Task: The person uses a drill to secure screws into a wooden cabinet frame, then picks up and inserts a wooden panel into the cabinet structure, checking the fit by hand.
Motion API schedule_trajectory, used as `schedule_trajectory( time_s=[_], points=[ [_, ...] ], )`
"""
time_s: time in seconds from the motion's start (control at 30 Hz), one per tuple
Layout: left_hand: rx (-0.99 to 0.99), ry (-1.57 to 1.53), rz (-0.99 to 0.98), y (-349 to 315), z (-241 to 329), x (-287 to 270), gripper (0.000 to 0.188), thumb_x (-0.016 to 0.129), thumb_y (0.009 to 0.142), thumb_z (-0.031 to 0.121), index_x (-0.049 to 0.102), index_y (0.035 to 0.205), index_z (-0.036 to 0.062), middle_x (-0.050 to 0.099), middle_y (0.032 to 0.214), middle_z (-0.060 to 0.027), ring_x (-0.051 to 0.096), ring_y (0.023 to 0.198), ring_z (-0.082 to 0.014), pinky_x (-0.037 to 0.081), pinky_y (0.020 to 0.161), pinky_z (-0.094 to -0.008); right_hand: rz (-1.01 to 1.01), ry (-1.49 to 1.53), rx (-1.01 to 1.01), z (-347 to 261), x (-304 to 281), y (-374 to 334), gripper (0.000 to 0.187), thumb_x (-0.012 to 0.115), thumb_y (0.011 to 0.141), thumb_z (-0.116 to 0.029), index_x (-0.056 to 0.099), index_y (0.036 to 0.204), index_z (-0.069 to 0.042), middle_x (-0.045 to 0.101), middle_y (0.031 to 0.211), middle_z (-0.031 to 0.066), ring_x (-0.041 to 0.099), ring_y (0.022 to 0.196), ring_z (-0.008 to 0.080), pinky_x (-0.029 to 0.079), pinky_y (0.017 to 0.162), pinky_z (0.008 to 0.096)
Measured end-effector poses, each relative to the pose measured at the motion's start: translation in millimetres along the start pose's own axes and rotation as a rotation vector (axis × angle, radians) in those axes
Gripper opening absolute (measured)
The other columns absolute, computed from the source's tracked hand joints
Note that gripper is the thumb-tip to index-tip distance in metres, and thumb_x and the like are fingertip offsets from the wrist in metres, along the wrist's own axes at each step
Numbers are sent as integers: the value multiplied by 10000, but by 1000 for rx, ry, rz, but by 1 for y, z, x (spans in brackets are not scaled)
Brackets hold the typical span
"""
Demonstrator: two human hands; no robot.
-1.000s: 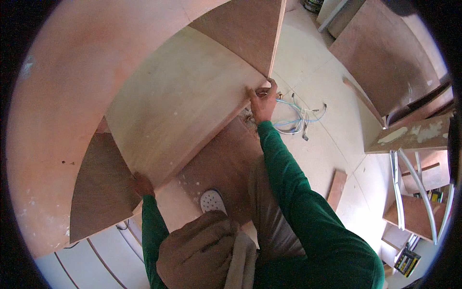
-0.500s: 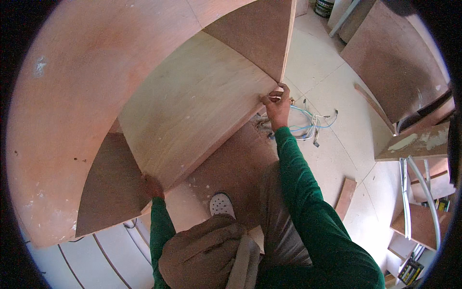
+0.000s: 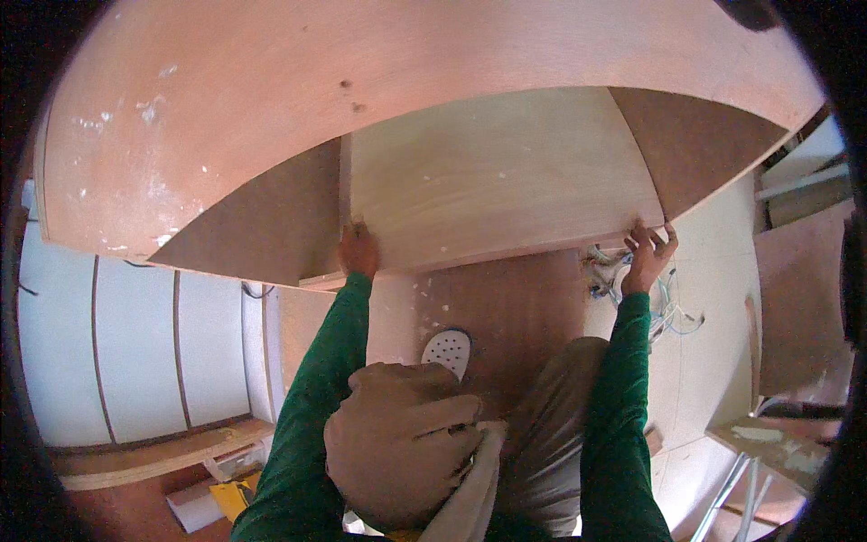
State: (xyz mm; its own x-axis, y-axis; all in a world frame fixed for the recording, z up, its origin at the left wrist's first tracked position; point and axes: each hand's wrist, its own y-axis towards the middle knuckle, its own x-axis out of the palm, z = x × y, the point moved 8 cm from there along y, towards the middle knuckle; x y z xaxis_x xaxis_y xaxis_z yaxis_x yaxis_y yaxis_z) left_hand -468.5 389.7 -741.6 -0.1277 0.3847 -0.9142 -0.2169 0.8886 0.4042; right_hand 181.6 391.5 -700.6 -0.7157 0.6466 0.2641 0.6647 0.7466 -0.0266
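Observation:
A pale wooden shelf board [image 3: 506,172] sits inside a large plywood cabinet [image 3: 244,108], between its two darker side panels. Near the board's left front corner, my left hand [image 3: 359,253] has its fingers curled over the front edge. At the right front corner my right hand [image 3: 646,262] grips the edge, thumb and fingers bent around it. The undersides of both corners are hidden from view. Green sleeves cover both forearms.
A brown board [image 3: 506,316] lies under the front edge, beside my white perforated clog [image 3: 447,352]. Loose wires [image 3: 673,307] lie on the tiles at right. White slatted panels [image 3: 135,343] stand at left; a brown panel [image 3: 804,307] leans at far right.
My view has turned, so the shelf board's front edge now runs nearly level across the picture. Both hands remain at its front corners.

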Motion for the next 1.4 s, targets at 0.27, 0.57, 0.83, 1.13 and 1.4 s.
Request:
schedule_trajectory(
  time_s=[0.27, 0.57, 0.83, 1.13, 1.4],
  points=[
    [-113, -256, -6, 6, -94, 19, 306, 585, 939, 231, 642, 1186, 59, 651, 1106, -236, 714, 876, -427, 584, 770, -532, -9, -5, 68, 5, 31, -13, 601, 731, 928, -60, 411, 1432, -132, 570, 1147, 117, 684, 892, 227, 585, 722, 369],
    [-51, -8, -90, 6, -27, 11, 382, 582, 965, 325, 602, 1251, 71, 659, 1139, -205, 695, 975, -428, 553, 812, -595, -20, 108, -12, 5, -9, 12, 449, 658, 947, -53, 479, 1359, -50, 669, 1191, 189, 689, 1034, 271, 588, 877, 410],
    [-426, -191, -219, -3, -82, -14, 457, 514, 1012, 415, 564, 1310, 71, 695, 1113, -244, 708, 1006, -436, 549, 877, -599, -45, -27, 60, 13, 0, 0, 378, 758, 876, 0, 576, 1207, 6, 706, 1004, 129, 700, 859, 219, 605, 814, 352],
    [-411, 17, -173, -10, -139, -33, 413, 495, 1017, 386, 684, 1123, 35, 728, 974, -278, 704, 920, -510, 559, 862, -575, -257, -300, 55, 4, 46, -34, 249, 810, 873, -115, 663, 1037, 2, 706, 819, 101, 690, 745, 194, 569, 698, 317],
    [-636, -589, 394, -88, -104, -159, 342, 620, 901, 81, 634, 1236, 16, 662, 1220, -220, 623, 1184, -385, 475, 1009, -507, -322, -1398, -721, -38, 89, 31, 543, 765, 896, -379, 690, 1319, -47, 751, 1175, 198, 741, 980, 325, 566, 857, 413]
  ],
)
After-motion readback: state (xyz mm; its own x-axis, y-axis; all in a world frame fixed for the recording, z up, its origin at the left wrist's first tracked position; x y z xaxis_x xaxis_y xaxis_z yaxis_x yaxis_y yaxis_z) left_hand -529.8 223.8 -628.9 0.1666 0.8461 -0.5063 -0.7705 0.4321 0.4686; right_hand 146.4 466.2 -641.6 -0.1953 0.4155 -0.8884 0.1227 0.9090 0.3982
